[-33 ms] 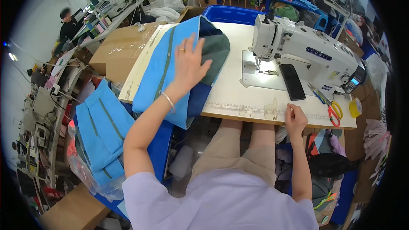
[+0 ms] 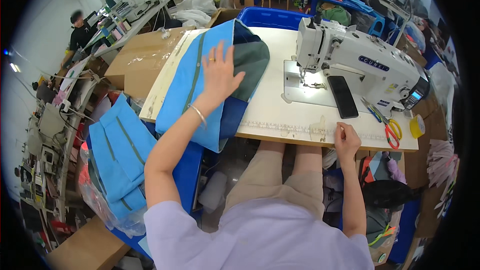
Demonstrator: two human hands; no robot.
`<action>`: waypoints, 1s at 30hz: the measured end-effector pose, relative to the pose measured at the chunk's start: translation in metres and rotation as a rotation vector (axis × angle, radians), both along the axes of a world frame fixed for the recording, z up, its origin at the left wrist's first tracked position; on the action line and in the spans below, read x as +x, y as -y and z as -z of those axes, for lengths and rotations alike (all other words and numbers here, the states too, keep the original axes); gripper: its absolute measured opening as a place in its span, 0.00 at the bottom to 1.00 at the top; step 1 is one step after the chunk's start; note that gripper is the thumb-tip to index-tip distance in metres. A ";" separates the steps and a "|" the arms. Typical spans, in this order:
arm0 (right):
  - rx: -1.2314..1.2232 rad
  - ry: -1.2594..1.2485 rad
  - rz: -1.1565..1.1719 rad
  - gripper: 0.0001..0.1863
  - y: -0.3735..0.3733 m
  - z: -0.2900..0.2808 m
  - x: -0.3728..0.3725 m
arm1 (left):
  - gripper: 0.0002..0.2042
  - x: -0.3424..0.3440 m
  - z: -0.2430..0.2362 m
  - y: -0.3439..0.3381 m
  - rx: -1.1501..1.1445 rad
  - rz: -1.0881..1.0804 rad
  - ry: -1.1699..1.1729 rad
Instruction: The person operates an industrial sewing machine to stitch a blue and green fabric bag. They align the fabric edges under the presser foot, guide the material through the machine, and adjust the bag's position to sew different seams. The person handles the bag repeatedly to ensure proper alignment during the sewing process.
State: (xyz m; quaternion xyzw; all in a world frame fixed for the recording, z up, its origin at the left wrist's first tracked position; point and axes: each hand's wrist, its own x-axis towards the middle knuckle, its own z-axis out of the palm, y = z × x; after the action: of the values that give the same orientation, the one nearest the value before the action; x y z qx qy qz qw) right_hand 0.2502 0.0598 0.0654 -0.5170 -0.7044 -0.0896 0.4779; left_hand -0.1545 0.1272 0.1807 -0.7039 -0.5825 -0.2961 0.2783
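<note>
Left hand: the left hand (image 2: 218,77) is over the big blue cloth, a bit left of the middle of the frame. Its fingers are spread wide. I cannot tell if they press on the cloth.
Right hand: the right hand (image 2: 347,140) is at the table's front edge, right of the middle. Its fingers are curled in close together. I cannot tell if something tiny is between them.
Big blue cloth: the big blue cloth (image 2: 172,100) lies on the left part of the table (image 2: 272,60), with its low corner hanging over the front edge. It has a dark green stripe (image 2: 196,70) and a gray-green part (image 2: 252,60) on its right.
Sewing machine: the white sewing machine (image 2: 362,52) is at the upper right, with a light shining by its needle.
By the machine: a black phone (image 2: 342,96), then scissors (image 2: 391,132) with red and yellow handles, then yellow tape (image 2: 417,126) near the table's right end.
More blue cloth: a blue pile (image 2: 122,140) sits at the lower left.
Behind the table: a blue bin (image 2: 272,17), top middle.
</note>
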 end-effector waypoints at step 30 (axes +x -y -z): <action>-0.089 -0.124 -0.591 0.45 -0.033 -0.082 -0.224 | 0.15 -0.206 -0.144 0.176 0.680 -0.089 -0.009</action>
State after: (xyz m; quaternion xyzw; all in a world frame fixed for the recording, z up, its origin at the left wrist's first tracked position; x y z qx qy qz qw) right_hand 0.0261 0.0925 0.1470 -0.3143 -0.7972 0.1160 0.5022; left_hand -0.3604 -0.0485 0.3243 -0.5461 -0.4795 -0.4579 0.5120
